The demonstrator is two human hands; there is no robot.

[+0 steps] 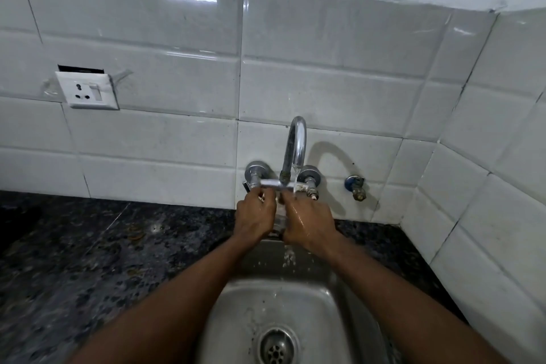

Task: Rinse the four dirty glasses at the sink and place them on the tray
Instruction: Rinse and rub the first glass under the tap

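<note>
We've got a glass [279, 220] gripped between both hands [285, 220] under the running tap [295, 145], no tray or other glasses visible, so progress is anyone's guess.

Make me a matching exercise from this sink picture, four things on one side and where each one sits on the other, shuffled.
Things:
1. tap spout
2. wall socket
3. drain
4. small blue valve

Places:
A. bottom of the steel sink
B. on the tiles, far left
C. on the wall, right of the tap
D. above both hands, water running

Pairs: 1-D, 2-B, 3-A, 4-C
</note>
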